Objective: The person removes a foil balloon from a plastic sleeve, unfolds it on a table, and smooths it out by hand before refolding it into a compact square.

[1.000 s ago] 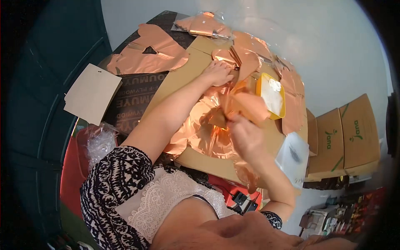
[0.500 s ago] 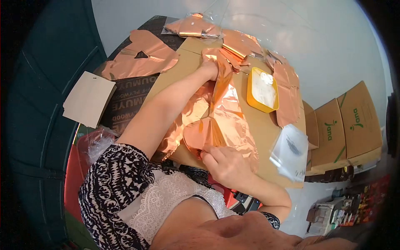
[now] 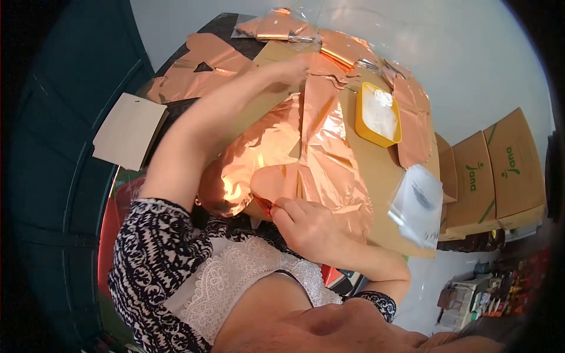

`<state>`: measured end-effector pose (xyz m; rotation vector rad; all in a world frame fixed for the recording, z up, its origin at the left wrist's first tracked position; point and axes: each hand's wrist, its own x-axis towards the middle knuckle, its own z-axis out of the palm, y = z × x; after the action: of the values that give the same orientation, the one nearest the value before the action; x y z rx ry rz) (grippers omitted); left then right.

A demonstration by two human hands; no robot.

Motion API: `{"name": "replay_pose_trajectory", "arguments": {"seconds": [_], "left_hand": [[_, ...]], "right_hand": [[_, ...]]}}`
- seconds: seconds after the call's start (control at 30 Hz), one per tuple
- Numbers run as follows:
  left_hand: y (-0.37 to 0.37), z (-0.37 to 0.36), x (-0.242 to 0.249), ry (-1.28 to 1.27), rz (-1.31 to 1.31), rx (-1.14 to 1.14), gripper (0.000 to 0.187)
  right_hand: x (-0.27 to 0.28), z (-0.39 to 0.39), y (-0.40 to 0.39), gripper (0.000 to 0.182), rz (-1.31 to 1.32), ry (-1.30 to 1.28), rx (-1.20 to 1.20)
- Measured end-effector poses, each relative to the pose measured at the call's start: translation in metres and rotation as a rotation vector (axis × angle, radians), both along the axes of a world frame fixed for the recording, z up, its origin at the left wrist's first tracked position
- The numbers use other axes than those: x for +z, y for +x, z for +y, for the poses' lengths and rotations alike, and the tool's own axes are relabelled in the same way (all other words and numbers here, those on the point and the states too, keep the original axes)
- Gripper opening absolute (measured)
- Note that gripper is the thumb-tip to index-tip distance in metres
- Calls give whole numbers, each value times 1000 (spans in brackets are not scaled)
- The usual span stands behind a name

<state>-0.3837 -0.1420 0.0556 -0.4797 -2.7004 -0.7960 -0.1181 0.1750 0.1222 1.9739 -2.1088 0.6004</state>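
A large, flat copper-coloured foil balloon (image 3: 335, 150) lies spread and creased on the cardboard before me. Its left part bulges and shines, and a rounded lobe is folded over toward me. My right hand (image 3: 303, 223) pinches the near edge of this lobe between thumb and fingers. At the balloon's far end my left hand (image 3: 296, 69) is stretched out, smeared by motion, its fingers beside the narrow top of the foil.
A yellow tub (image 3: 360, 120) with white contents stands on the cardboard (image 3: 406, 194). Around it lie folded foil packs (image 3: 341, 50), another foil piece (image 3: 412, 123) and clear plastic sleeves (image 3: 416, 203). On the left are a foil shape with a hole (image 3: 226, 59) and beige card (image 3: 129, 132). Cartons (image 3: 512, 170) stand right.
My left hand has moved up to the balloon's far end, and the foil lies flatter there. My right hand has shifted slightly left with the lobe's edge. The whole view has tilted a little.
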Motion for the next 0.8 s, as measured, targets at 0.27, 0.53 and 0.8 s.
{"name": "replay_pose_trajectory", "arguments": {"seconds": [0.27, 0.53, 0.8], "left_hand": [[249, 34, 137, -340, -401, -400, 88], [295, 72, 7, -103, 140, -260, 39], [308, 39, -16, -77, 24, -207, 39]], "right_hand": [[-10, -15, 9, 13, -18, -5, -42], [-40, -17, -18, 19, -23, -107, -8], [-58, 53, -82, 38, 4, -175, -278]]}}
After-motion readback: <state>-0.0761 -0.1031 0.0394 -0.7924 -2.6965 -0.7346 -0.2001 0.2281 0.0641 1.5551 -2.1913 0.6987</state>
